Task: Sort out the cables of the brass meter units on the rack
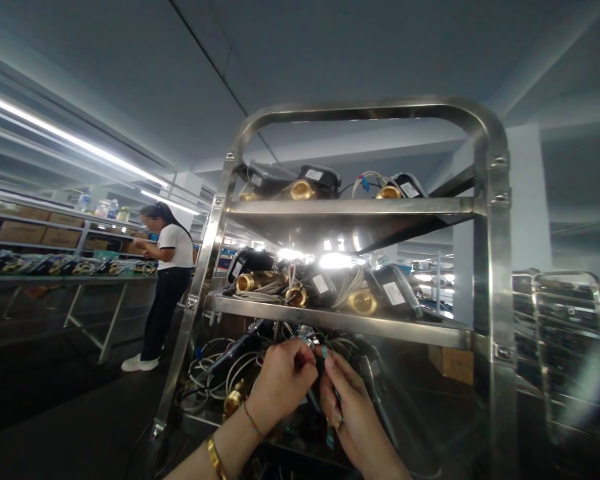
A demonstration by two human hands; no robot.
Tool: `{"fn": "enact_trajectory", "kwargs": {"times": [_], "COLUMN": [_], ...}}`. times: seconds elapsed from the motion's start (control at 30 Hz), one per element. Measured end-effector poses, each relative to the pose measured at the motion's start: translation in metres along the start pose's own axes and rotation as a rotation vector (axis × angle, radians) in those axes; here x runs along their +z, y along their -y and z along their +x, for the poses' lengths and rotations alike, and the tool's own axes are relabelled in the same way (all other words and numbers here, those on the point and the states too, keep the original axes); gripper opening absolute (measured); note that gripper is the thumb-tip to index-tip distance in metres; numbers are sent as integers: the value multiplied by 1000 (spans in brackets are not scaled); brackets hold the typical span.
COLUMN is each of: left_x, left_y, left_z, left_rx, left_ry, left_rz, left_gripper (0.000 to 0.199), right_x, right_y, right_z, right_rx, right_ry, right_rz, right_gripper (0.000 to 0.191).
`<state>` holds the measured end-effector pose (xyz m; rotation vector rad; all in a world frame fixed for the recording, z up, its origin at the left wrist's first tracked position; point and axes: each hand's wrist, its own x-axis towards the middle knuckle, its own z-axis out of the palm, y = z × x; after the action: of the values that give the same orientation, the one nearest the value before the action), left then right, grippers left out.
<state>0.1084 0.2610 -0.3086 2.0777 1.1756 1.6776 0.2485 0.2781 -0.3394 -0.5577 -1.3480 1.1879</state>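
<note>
My left hand (pixel 286 377) is closed in a pinch in front of the cart's lower shelf; whatever its fingertips hold is too small to make out. Close beside it on the right, my right hand (pixel 347 400) has its fingers wrapped round a thin blue-green strip (pixel 330 437), whose end hangs below the palm. Behind both hands lie coiled pale cables (pixel 237 367) and a brass fitting (pixel 233 402). The middle shelf (pixel 340 323) bears black-cased meters with white labels (pixel 394 293) and brass fittings (pixel 363 302).
A metal cart frame (pixel 495 267) surrounds the shelves; its top shelf (pixel 350 207) holds more meters. At the left a person (pixel 173 267) stands beside a long table (pixel 100 279) covered with parts. A cardboard box (pixel 457 365) and another rack (pixel 570 277) are at the right.
</note>
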Motion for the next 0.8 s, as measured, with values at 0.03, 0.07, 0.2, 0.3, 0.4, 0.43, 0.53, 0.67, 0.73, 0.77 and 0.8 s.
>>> {"fn": "enact_trajectory", "kwargs": {"times": [0.03,0.07,0.2,0.3,0.4,0.43,0.53,0.67,0.73,0.77,0.8], "left_x": [0,0,1,1,-1,-2,-7,-11,-10,-9,-8], "left_y": [0,0,-1,-3,-4,-4,-2,4,9,11,13], "left_z": [0,1,1,0,0,1,3,5,5,5,4], "left_rx": [-9,-14,-16,-23,-30,-35,-49,-12,5,2,-7], "left_ry": [-4,-7,-8,4,15,22,42,62,71,75,79], "left_rz": [3,8,14,5,-1,-5,-30,-36,-66,-111,-165], "left_gripper": [11,11,10,9,8,8,8,9,10,9,9], "right_x": [0,0,0,-1,-1,-1,2,5,6,7,8], "right_y": [0,0,0,-2,-3,-3,-4,-5,-5,-5,-4], "right_z": [0,0,0,0,0,0,0,-1,-1,-1,-1], "right_rx": [-1,-4,-14,-16,-13,-16,-24,-18,-28,-31,-32], "right_ry": [0,1,7,4,3,2,7,11,11,13,11], "right_rz": [5,9,14,18,-19,-43,-119,-195,-217,-222,-225], "right_gripper": [42,43,45,45,47,49,54,56,53,52,51]}}
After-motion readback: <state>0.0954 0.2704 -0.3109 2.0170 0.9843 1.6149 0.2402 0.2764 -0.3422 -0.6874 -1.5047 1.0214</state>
